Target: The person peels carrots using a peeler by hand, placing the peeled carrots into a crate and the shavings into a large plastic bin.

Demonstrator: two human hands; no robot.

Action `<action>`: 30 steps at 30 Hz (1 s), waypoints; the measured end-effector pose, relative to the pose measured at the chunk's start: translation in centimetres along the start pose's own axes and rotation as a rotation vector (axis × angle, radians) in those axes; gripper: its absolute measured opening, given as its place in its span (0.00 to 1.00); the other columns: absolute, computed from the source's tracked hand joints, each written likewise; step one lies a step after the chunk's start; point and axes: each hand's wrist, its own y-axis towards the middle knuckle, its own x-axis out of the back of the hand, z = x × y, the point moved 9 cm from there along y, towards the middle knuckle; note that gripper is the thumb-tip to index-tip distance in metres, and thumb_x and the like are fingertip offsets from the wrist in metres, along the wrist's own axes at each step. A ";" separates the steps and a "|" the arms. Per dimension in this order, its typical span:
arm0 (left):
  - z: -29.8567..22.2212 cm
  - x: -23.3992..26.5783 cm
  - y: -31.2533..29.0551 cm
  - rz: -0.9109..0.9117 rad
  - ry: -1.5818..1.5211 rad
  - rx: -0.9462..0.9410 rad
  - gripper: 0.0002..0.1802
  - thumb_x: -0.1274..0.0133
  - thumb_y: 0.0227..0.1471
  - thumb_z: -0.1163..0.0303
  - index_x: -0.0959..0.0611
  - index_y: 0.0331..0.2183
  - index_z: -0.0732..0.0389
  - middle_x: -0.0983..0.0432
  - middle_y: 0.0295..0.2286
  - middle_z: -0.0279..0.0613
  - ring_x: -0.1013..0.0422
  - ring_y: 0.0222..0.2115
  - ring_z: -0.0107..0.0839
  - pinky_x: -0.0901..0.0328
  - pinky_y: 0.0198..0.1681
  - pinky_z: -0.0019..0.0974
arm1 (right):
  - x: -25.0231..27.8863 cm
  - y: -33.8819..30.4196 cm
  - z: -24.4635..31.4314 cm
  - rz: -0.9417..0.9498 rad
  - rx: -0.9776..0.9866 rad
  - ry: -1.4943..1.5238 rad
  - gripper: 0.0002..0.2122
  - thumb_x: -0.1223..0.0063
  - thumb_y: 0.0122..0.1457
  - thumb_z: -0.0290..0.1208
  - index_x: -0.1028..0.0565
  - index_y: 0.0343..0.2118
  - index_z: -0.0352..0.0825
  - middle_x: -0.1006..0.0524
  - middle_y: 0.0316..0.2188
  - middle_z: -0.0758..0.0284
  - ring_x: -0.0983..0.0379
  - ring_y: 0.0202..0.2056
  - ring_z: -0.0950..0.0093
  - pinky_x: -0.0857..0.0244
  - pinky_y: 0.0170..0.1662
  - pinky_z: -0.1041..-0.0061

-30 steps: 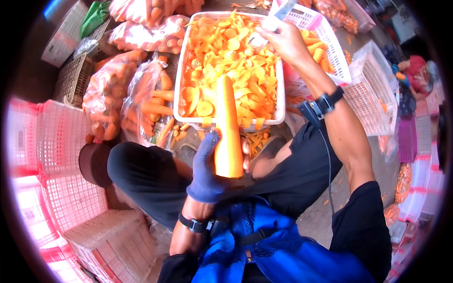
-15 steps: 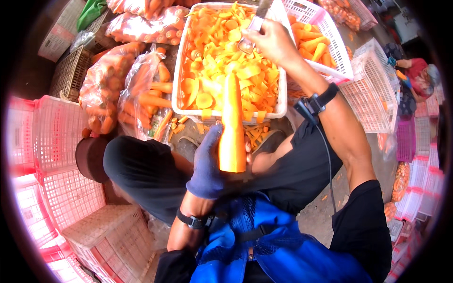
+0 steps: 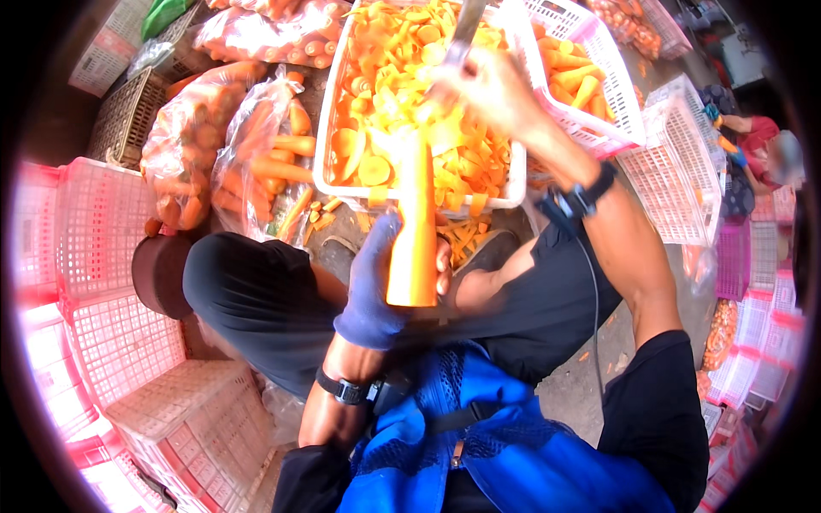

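My left hand (image 3: 368, 286), in a blue-purple glove with bare fingertips showing on the far side, is closed around the lower part of a thick peeled carrot (image 3: 413, 244). The carrot points away from me, its blunt cut end nearest my body. My bare right hand (image 3: 500, 90) grips a metal peeler (image 3: 464, 32), blurred by motion, just beyond the carrot's far tip. Below both lies a white crate (image 3: 321, 158) heaped with orange carrot peelings (image 3: 466, 158) and some round slices.
A white crate of peeled carrots (image 3: 633, 120) stands at the right. To the left lie clear bags of carrots (image 3: 184, 141) and an opened bag (image 3: 248, 171). Stacked pink-white crates (image 3: 115, 248) line the left side. Another person (image 3: 761, 145) sits at the far right.
The carrot has shifted slightly left and toward me, with my left hand. My right hand and the peeler have moved a little, now blurred; the peeler's frame looks turned.
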 end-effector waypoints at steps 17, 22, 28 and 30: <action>0.6 2.0 -0.4 -0.144 0.054 0.003 0.28 0.60 0.64 0.47 0.25 0.45 0.65 0.24 0.29 0.50 0.28 0.24 0.40 0.31 0.29 0.36 | -0.4 0.8 -1.5 -0.040 0.092 -0.127 0.11 0.44 0.63 0.37 0.20 0.35 0.33 0.21 0.23 0.71 0.28 0.20 0.86 0.36 0.22 0.84; -0.3 1.7 -0.7 -0.153 -0.039 -0.050 0.28 0.59 0.64 0.46 0.26 0.45 0.64 0.24 0.31 0.51 0.28 0.24 0.40 0.32 0.28 0.38 | -0.4 -0.9 0.7 0.110 -0.174 0.145 0.11 0.43 0.63 0.37 0.20 0.32 0.34 0.22 0.21 0.72 0.31 0.17 0.87 0.38 0.20 0.84; -0.4 2.1 0.1 -0.034 -0.039 0.011 0.28 0.60 0.65 0.46 0.25 0.44 0.64 0.25 0.26 0.49 0.28 0.22 0.40 0.30 0.28 0.37 | -8.9 -6.6 5.4 0.644 -0.214 0.480 0.09 0.42 0.63 0.34 0.22 0.37 0.32 0.24 0.22 0.73 0.33 0.17 0.88 0.38 0.20 0.87; 0.0 2.9 -0.1 -0.081 -0.018 0.000 0.29 0.61 0.65 0.45 0.24 0.43 0.64 0.25 0.25 0.48 0.28 0.21 0.39 0.30 0.27 0.37 | -8.1 -5.9 4.4 0.558 -0.229 0.362 0.09 0.44 0.64 0.34 0.22 0.37 0.32 0.24 0.22 0.73 0.32 0.17 0.87 0.38 0.20 0.86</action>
